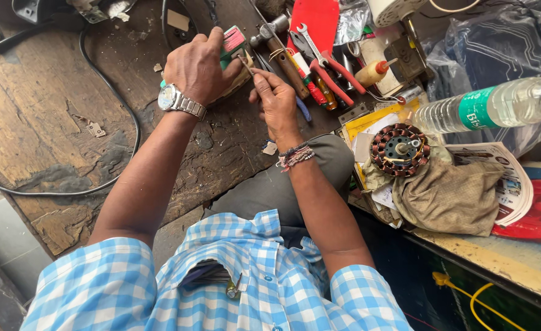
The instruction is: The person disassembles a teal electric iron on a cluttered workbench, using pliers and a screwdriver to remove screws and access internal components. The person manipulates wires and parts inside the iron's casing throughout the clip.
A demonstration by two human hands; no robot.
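My left hand [201, 66], with a metal watch on the wrist, grips a small green and pink box-shaped part [233, 41] against a worn wooden board [37, 104]. My right hand [274, 101], with thread bands at the wrist, pinches a thin metal tool [246, 64] whose tip touches the part right beside the left thumb. Both hands are close together, near the far middle of the view.
A hammer [270, 34], spanner, red pliers [335, 76] and screwdrivers lie just right of the hands. Further right sit a copper-wound motor stator [399, 149], a cloth, a clear water bottle [497, 105], papers and plastic bags. A black cable [126, 104] loops over the board.
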